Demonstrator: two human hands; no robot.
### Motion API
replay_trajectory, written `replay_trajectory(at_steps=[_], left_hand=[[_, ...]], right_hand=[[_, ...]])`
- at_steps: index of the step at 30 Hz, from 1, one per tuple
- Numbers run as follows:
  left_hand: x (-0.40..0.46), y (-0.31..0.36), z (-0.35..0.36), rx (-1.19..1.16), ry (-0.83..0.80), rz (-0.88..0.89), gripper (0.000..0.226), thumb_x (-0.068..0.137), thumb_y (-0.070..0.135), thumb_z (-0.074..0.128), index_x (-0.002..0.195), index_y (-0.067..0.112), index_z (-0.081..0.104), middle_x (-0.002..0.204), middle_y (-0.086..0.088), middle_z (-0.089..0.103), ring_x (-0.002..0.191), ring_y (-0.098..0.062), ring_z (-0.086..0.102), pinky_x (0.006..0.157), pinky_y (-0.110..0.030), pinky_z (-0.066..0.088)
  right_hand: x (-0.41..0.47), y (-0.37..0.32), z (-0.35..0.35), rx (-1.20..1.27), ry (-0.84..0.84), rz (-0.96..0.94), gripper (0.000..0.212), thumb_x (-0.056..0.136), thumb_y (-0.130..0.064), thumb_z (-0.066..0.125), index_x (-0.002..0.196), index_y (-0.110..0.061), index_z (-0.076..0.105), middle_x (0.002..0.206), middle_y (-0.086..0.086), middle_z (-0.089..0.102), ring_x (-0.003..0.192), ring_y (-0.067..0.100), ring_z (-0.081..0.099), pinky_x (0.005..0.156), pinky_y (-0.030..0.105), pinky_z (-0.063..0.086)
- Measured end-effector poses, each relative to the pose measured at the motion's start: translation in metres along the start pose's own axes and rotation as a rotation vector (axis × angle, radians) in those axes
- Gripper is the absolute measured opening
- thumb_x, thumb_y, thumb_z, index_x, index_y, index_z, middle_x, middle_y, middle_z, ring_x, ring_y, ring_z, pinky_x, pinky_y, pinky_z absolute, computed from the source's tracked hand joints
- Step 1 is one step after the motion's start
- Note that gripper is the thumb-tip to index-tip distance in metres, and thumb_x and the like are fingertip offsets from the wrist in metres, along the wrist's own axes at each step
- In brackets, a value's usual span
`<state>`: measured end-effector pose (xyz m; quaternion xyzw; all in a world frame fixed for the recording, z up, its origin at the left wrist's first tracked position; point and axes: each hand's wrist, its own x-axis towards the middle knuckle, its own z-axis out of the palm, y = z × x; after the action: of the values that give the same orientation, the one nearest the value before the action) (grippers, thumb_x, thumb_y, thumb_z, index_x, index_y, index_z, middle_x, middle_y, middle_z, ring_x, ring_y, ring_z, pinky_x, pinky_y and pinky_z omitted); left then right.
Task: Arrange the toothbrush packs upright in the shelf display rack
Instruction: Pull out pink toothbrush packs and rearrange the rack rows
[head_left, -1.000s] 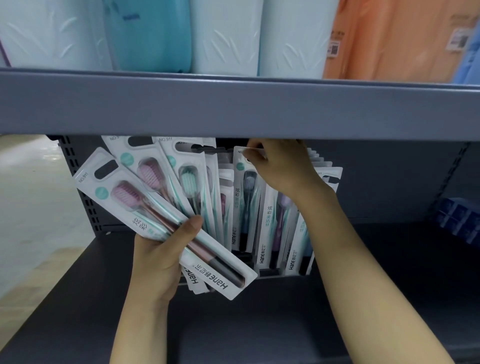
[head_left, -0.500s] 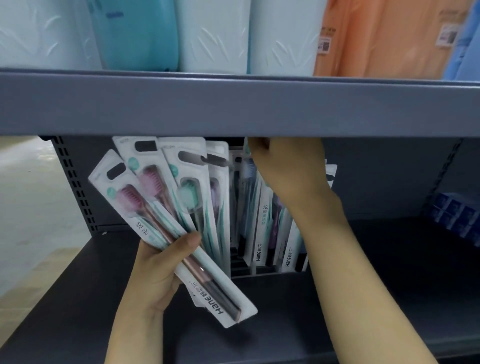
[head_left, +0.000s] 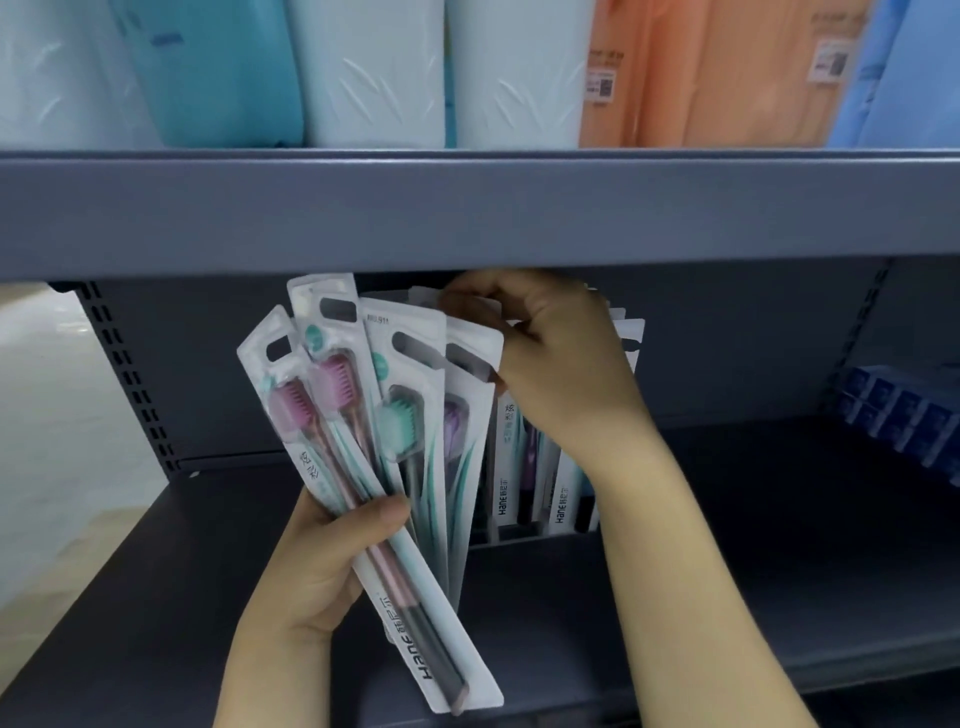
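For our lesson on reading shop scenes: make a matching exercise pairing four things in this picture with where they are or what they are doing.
Things:
1. left hand
2. right hand
3. orange packs
4. blue boxes

Places or states:
A. on the top shelf
B. holds a fan of toothbrush packs
C. far right of the lower shelf
D. at the tops of the racked packs

Pairs: 1-B, 2-D, 3-A, 4-C

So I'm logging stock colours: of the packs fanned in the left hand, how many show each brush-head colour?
Fan in the left hand:
Pink heads: 2
Teal head: 1
Purple head: 1
Total: 4 packs with a head showing; any tucked behind cannot be told.
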<state>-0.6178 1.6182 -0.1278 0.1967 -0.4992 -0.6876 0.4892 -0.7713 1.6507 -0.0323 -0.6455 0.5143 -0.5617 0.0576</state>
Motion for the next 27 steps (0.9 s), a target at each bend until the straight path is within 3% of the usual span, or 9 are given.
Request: replay_trajectory(at_steps=[3,7,9,13,15,17,20,24,27], left_hand=[[-0.001,0.001,-0.001,0.006,0.019,0.012,0.063,0.002,0.026,0.091,0.063,0.032,0.077,0.066,0.002,0.073,0.059,-0.012,0.07,0.047,-0.026,0.055],[-0.001,0.001,-0.006,-0.026,0.069,0.055,0.042,0.054,-0.005,0.058,0.061,0.032,0.076,0.063,0.005,0.072,0.057,-0.01,0.069,0.046,-0.026,0.055],[-0.001,0.002,-0.01,-0.044,0.115,0.077,0.05,0.059,-0.012,0.055,0.061,0.033,0.076,0.064,0.007,0.071,0.057,-0.008,0.069,0.047,-0.026,0.056],[-0.002,0.002,-0.016,-0.065,0.178,0.087,0.045,0.069,-0.003,0.053,0.06,0.035,0.075,0.063,0.009,0.071,0.056,-0.006,0.068,0.046,-0.025,0.055],[-0.001,0.0,-0.015,-0.082,0.176,0.092,0.044,0.065,0.004,0.045,0.06,0.035,0.075,0.062,0.009,0.07,0.056,-0.006,0.068,0.045,-0.024,0.055],[0.001,-0.001,-0.013,-0.088,0.16,0.102,0.041,0.063,0.006,0.046,0.061,0.035,0.075,0.063,0.008,0.071,0.057,-0.006,0.068,0.047,-0.024,0.055],[0.005,-0.002,-0.014,-0.078,0.119,0.105,0.041,0.049,-0.001,0.065,0.066,0.035,0.076,0.066,0.007,0.072,0.061,-0.007,0.07,0.05,-0.025,0.056],[0.008,-0.001,-0.018,-0.086,0.115,0.121,0.037,0.047,0.004,0.077,0.07,0.033,0.077,0.07,0.006,0.073,0.064,-0.008,0.07,0.05,-0.026,0.056],[0.008,0.003,-0.017,-0.081,0.106,0.135,0.04,0.037,0.021,0.089,0.073,0.033,0.077,0.072,0.007,0.074,0.067,-0.008,0.071,0.053,-0.026,0.057]], right_hand=[[-0.002,-0.008,0.002,0.215,-0.068,0.076,0.015,0.094,-0.019,0.055,0.084,-0.023,0.067,0.057,-0.016,0.058,0.05,-0.001,0.054,0.048,0.013,0.042],[-0.002,-0.01,-0.005,0.32,-0.037,0.18,0.022,0.1,-0.027,0.042,0.091,-0.025,0.062,0.081,-0.01,0.068,0.055,0.005,0.063,0.049,0.014,0.047],[-0.001,-0.004,-0.015,0.214,0.07,0.181,0.022,0.098,-0.023,0.044,0.088,-0.022,0.064,0.08,-0.008,0.069,0.054,0.003,0.061,0.048,0.009,0.043],[0.003,0.021,-0.035,-0.114,0.296,0.142,0.031,0.091,-0.008,0.046,0.06,-0.006,0.047,0.049,0.008,0.045,0.053,0.033,0.051,0.045,0.017,0.034],[0.004,0.032,-0.041,-0.274,0.328,0.108,0.029,0.088,-0.004,0.042,0.059,-0.002,0.039,0.045,0.013,0.038,0.053,0.04,0.049,0.047,0.026,0.028],[0.005,0.039,-0.041,-0.371,0.327,0.082,0.022,0.088,-0.004,0.043,0.067,-0.002,0.048,0.049,0.01,0.047,0.05,0.029,0.052,0.052,0.028,0.039],[0.006,0.042,-0.033,-0.467,0.284,0.023,0.021,0.092,-0.006,0.047,0.085,-0.015,0.065,0.077,-0.006,0.065,0.066,0.006,0.058,0.063,0.008,0.04],[0.013,0.049,-0.022,-0.52,0.179,-0.028,0.021,0.089,-0.004,0.049,0.091,-0.008,0.069,0.09,0.007,0.07,0.082,0.025,0.066,0.075,0.038,0.053],[0.017,0.052,-0.017,-0.617,0.069,-0.027,0.018,0.09,-0.013,0.053,0.1,-0.011,0.068,0.099,0.006,0.07,0.097,0.027,0.061,0.085,0.041,0.047]])
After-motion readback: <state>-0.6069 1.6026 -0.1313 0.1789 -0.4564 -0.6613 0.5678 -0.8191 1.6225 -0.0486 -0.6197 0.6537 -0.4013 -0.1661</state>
